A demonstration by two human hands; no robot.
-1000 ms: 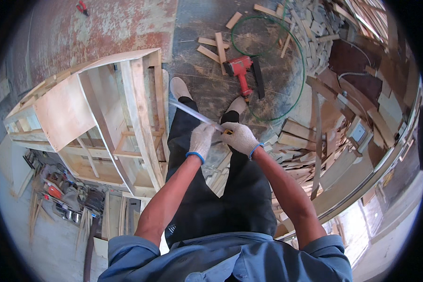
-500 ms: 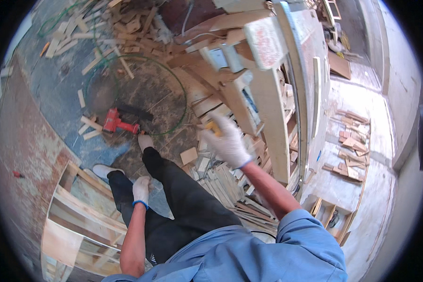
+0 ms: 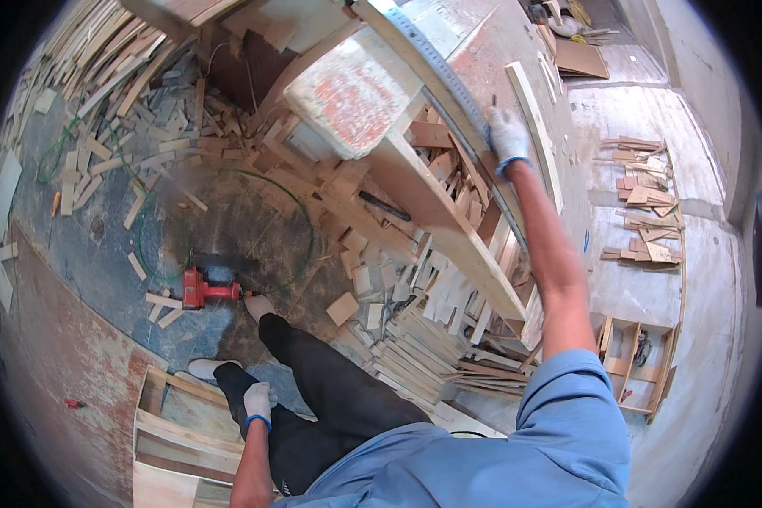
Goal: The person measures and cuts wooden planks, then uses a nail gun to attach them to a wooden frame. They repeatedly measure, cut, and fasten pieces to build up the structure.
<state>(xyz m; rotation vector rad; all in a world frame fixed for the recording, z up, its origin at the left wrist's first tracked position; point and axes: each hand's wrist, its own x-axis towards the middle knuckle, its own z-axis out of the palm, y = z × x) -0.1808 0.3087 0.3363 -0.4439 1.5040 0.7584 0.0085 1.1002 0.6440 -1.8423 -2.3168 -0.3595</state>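
Observation:
My right hand [image 3: 509,137], in a white glove with a blue cuff, reaches far forward over the workbench top [image 3: 504,72]. Its fingers are bent, and a thin dark tip pokes out past them; what it belongs to I cannot make out. Just left of this hand runs a long metal-faced straight edge [image 3: 436,63] along the bench. My left hand [image 3: 260,400], also gloved, hangs low beside my left thigh with its fingers curled; their inside is hidden. A red nail gun [image 3: 207,289] lies on the floor ahead of my feet.
A green air hose [image 3: 306,222] loops on the floor by piled wood offcuts [image 3: 173,135]. Stacked strips [image 3: 411,360] lie beside the bench. A wooden frame [image 3: 182,432] stands at lower left. More wood pieces [image 3: 648,199] and a divided box [image 3: 631,360] lie at right.
My right hand has moved forward and right, from beside the bench's front to over its top. The yellow thing seen at its fingers earlier no longer shows. My left hand stays low, curled.

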